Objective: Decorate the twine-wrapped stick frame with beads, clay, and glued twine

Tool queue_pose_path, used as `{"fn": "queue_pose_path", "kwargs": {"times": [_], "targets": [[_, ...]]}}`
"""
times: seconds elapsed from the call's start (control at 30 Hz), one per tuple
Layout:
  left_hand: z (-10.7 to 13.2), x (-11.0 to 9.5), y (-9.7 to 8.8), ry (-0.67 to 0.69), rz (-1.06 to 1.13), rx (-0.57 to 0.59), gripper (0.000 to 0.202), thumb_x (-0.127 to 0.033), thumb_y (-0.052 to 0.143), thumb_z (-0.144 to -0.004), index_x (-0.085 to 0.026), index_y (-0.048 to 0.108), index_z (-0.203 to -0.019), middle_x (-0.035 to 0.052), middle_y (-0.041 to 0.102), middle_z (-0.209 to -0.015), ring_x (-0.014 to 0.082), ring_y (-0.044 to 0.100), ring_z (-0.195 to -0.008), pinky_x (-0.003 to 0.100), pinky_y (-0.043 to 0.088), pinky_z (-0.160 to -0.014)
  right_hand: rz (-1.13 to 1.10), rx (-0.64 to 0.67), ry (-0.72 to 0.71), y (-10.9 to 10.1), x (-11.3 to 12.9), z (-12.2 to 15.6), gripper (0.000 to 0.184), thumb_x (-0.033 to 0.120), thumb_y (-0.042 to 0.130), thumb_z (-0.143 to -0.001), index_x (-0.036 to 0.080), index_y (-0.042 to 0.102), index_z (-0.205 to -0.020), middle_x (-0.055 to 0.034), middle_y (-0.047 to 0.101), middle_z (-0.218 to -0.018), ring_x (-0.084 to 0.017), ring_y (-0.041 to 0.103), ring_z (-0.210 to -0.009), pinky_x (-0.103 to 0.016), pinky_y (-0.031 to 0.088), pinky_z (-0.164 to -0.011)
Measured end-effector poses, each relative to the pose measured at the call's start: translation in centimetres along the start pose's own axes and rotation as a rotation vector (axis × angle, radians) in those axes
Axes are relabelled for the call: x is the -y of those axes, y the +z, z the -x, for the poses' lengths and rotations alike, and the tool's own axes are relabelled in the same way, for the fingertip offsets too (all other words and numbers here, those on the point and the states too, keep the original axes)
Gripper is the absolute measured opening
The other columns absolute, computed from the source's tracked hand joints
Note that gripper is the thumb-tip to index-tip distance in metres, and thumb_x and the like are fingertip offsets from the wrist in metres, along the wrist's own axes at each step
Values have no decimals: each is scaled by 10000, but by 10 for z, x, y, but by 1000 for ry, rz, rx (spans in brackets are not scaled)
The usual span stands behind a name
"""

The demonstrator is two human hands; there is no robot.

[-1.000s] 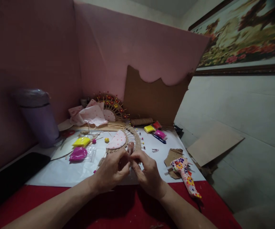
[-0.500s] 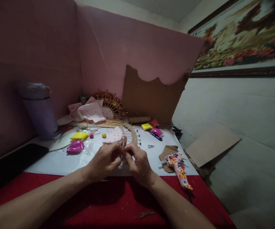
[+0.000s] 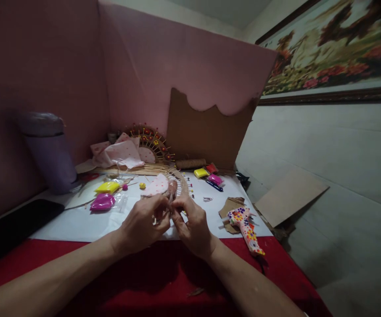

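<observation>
My left hand (image 3: pixel 143 223) and my right hand (image 3: pixel 191 223) meet above the near edge of a white sheet (image 3: pixel 88 224), fingers pinched together on a small thin piece that I cannot make out. Just beyond my fingertips lies a fan-shaped stick craft (image 3: pixel 174 185) with a pink dotted fabric centre and bead-tipped sticks. A small pinkish lump (image 3: pixel 172 188) sits right behind my fingers.
Yellow clay packet (image 3: pixel 106 187), magenta clay packet (image 3: pixel 102 202), a flowered glue gun (image 3: pixel 245 224), cardboard scraps (image 3: pixel 229 208), a second fan craft (image 3: pixel 149 145), pink cloth (image 3: pixel 121 153), twine spool (image 3: pixel 190 164), purple tumbler (image 3: pixel 47 149), dark phone (image 3: pixel 12 226), a loose cardboard sheet (image 3: pixel 291 194).
Both hands stayed pinched together and drew slightly nearer; the view shifted a little, so the table items sit higher and further left.
</observation>
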State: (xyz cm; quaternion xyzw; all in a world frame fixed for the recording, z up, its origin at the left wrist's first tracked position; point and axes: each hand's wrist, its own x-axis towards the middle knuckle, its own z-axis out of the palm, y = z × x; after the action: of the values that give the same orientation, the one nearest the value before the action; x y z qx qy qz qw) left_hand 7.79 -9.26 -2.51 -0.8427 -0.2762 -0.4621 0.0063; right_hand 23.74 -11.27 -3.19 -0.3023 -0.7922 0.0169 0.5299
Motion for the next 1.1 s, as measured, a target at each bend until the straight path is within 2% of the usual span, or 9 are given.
{"fn": "queue_pose_path", "kwargs": {"times": [0.23,0.4,0.57,0.73,0.8,0.97,1.1], "targets": [[-3,-5,-2,-51,17,28,81,-106,504,-698,-174,481,-735,-24,523,-602,94,465,-512,209,393,-501,27,-46,-31,3,0,2,111,111,451,-865,192,503,-920,-42,570,-828,-154,568,-762,-287,480,-698],[-2,-7,-5,-103,33,5,74,-118,502,-728,-185,473,-731,-28,515,-608,93,453,-521,205,398,-511,6,-48,-27,4,3,2,137,94,458,-861,194,490,-949,-45,567,-849,-157,561,-785,-293,479,-714],[1,-7,0,-139,69,67,98,-93,491,-746,-188,503,-769,-23,557,-615,101,494,-511,206,406,-509,5,-40,14,2,4,4,134,79,466,-855,195,485,-920,-28,556,-809,-143,561,-742,-274,476,-687],[-3,-19,2,-53,-42,-20,133,-105,414,-844,-188,493,-776,-11,585,-614,115,547,-492,217,398,-501,4,-78,35,-2,4,7,172,56,473,-838,205,492,-923,-23,569,-825,-136,573,-765,-258,483,-697],[-6,-23,1,-31,-63,-21,165,-111,385,-872,-188,490,-769,-11,578,-588,119,548,-482,220,381,-483,26,-101,37,-3,4,7,182,52,477,-832,208,496,-924,-24,575,-830,-135,576,-769,-257,487,-698],[-8,-22,-1,-18,-40,45,213,-89,388,-857,-199,454,-687,-15,543,-544,114,510,-449,231,338,-453,61,-81,50,-4,5,8,197,55,472,-824,218,487,-933,-38,585,-824,-154,591,-763,-281,508,-677],[-3,-18,3,-92,70,65,221,-140,399,-875,-200,446,-668,-11,525,-549,111,485,-457,224,348,-456,76,-93,102,0,7,9,198,55,455,-828,224,463,-931,-37,578,-829,-151,597,-740,-282,519,-662]]}}
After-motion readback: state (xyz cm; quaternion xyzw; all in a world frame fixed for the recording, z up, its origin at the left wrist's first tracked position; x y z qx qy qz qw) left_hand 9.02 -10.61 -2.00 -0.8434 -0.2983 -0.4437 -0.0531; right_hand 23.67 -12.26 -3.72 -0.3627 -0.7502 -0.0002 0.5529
